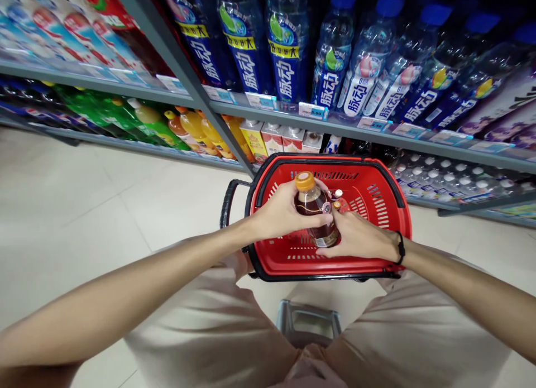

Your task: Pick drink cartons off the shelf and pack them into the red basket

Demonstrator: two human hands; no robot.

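A small bottle of dark drink (313, 205) with an orange cap is held over a red shopping basket (389, 209) that rests on my knees. My left hand (281, 214) is wrapped round the bottle's upper body from the left. My right hand (359, 235) grips its lower part from the right; its nails are painted and a black band circles the wrist. The bottle stands nearly upright above the basket's floor. The basket's inside looks bare apart from the bottle.
Shop shelves (268, 111) run across the back, with blue-labelled drink bottles (288, 47) above and orange bottles and cartons (272, 138) below. A black basket handle (228, 201) sticks out to the left. A metal stool frame (307, 321) shows between my legs. Pale tiled floor (84, 198) lies left.
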